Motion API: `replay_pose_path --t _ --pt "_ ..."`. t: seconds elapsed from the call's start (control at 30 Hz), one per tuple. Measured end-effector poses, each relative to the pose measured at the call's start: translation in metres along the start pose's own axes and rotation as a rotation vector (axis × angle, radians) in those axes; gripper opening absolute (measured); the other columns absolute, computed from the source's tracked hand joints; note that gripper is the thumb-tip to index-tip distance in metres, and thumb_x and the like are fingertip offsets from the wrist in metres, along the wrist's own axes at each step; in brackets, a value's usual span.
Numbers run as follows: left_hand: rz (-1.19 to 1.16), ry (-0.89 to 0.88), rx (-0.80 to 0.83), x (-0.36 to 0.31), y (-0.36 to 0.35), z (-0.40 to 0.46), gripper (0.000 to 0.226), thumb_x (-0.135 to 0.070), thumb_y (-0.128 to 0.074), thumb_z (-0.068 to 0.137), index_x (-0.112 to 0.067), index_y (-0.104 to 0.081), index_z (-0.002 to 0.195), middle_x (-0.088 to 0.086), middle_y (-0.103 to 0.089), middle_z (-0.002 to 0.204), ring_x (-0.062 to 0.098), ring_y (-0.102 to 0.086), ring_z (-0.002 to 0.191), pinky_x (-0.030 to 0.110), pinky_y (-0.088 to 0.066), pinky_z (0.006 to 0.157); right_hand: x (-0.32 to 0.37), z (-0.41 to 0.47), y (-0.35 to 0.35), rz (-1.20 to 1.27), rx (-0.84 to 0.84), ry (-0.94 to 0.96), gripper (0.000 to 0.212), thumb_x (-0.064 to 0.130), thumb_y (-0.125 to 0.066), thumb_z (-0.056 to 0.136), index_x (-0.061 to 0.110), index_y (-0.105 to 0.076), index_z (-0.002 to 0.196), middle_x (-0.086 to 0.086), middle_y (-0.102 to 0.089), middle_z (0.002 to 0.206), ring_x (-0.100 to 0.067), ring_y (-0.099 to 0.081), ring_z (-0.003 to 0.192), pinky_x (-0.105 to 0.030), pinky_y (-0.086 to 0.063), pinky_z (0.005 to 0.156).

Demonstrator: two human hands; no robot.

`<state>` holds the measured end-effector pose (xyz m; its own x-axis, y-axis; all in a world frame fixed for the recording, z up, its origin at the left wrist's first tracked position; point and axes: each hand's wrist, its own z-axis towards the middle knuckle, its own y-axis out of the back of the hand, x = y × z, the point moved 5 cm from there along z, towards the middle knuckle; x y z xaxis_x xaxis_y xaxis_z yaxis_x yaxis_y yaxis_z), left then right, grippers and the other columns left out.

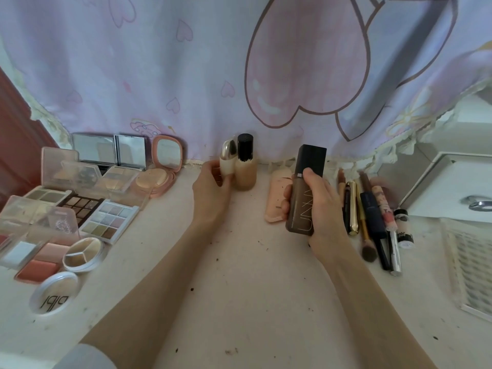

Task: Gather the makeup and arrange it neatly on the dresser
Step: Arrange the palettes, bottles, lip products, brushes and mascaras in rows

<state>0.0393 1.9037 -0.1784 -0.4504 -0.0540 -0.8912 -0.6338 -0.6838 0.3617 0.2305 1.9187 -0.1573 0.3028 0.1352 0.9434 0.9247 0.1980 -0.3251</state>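
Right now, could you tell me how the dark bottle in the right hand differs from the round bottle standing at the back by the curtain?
The dark bottle is squared and deep brown with a flat-sided black cap; the round bottle is tan with a cylindrical black cap. The dark bottle is held in the right hand above the dresser; the round bottle stands on it, ungripped. The dark bottle looks taller. Both are upright, black-capped.

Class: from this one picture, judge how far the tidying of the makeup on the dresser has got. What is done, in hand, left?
Done: palettes and compacts grouped at left; pencils and brushes lined up at right. In hand: the left hand grips a small pale bottle beside the black-capped bottle; the right hand holds the dark foundation bottle. Left: placing that bottle, perhaps the peach tube.
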Motion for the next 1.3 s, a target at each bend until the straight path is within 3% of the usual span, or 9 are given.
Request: replay_pose_path --t 0.17,0.33,0.5,0.6,0.77,0.97,1.13,1.3 --pt "-0.014 -0.029 0.054 -0.010 -0.016 -0.009 0.016 -0.016 -0.056 0.089 -0.020 -0.049 0.103 -0.017 -0.053 0.084 -0.006 -0.051 0.076 -0.003 -0.036 0.064 -0.002 0.004 0.003 -0.010 -0.019 0.006 0.018 0.031 -0.051 0.094 0.014 -0.055 0.088 -0.007 -0.061 0.068 -0.019 -0.054 0.051 -0.029 -0.046 0.052" --pt "0.016 -0.046 0.086 -0.016 -0.029 -0.013 0.018 -0.014 -0.056 0.089 -0.021 -0.046 0.103 -0.011 -0.053 0.091 -0.004 -0.050 0.076 0.000 -0.038 0.064 0.002 0.000 0.000 -0.006 0.017 0.023 0.014 0.026 -0.052 0.094 0.015 -0.054 0.087 -0.004 -0.064 0.066 -0.016 -0.056 0.049 -0.025 -0.049 0.048" --pt "0.029 -0.033 0.104 -0.018 -0.019 -0.014 0.039 -0.022 -0.055 0.092 -0.014 -0.043 0.129 -0.004 -0.050 0.115 0.009 -0.051 0.097 0.019 -0.042 0.082 0.005 -0.008 -0.012 -0.076 0.148 0.068 0.016 0.022 -0.049 0.095 0.007 -0.051 0.091 -0.006 -0.056 0.064 -0.012 -0.052 0.042 -0.023 -0.046 0.042" --pt "-0.072 -0.035 0.179 -0.039 -0.001 -0.017 0.028 -0.030 -0.047 0.095 -0.020 -0.051 0.122 -0.009 -0.057 0.108 0.003 -0.054 0.094 0.021 -0.045 0.083 0.002 -0.011 -0.019 -0.209 0.232 0.110 0.013 0.024 -0.050 0.095 0.013 -0.052 0.090 -0.006 -0.057 0.065 -0.012 -0.052 0.045 -0.024 -0.045 0.044" --pt "-0.107 -0.176 0.415 -0.081 0.026 -0.029 0.025 -0.033 -0.044 0.095 -0.025 -0.061 0.112 -0.022 -0.060 0.089 -0.016 -0.051 0.072 0.004 -0.038 0.067 -0.005 -0.017 -0.035 -0.373 0.367 0.158 0.006 0.023 -0.049 0.096 0.021 -0.049 0.090 -0.007 -0.056 0.068 -0.013 -0.051 0.047 -0.023 -0.044 0.044" --pt "-0.118 -0.132 0.558 -0.077 0.039 -0.034 0.018 -0.022 -0.059 0.087 -0.027 -0.063 0.104 -0.005 -0.069 0.101 0.005 -0.062 0.092 0.014 -0.048 0.076 -0.010 -0.022 -0.045 -0.452 0.452 0.189 0.004 0.023 -0.048 0.095 0.021 -0.048 0.092 -0.007 -0.054 0.066 -0.010 -0.050 0.044 -0.020 -0.044 0.044" --pt "-0.162 -0.105 0.509 -0.073 0.048 -0.032 0.017 -0.017 -0.059 0.087 -0.025 -0.064 0.102 -0.007 -0.069 0.096 -0.001 -0.062 0.087 0.007 -0.047 0.074 -0.012 -0.025 -0.051 -0.480 0.483 0.177 0.005 0.026 -0.049 0.095 0.021 -0.048 0.096 -0.007 -0.055 0.065 -0.009 -0.050 0.042 -0.021 -0.043 0.043" --pt "-0.249 -0.042 0.500 -0.062 0.051 -0.030 0.017 -0.019 -0.063 0.085 -0.024 -0.065 0.101 0.000 -0.069 0.100 0.008 -0.060 0.087 0.020 -0.044 0.076 -0.017 -0.027 -0.056 -0.520 0.484 0.103 0.013 0.034 -0.054 0.090 0.025 -0.047 0.096 -0.002 -0.058 0.069 -0.007 -0.053 0.046 -0.020 -0.046 0.047"
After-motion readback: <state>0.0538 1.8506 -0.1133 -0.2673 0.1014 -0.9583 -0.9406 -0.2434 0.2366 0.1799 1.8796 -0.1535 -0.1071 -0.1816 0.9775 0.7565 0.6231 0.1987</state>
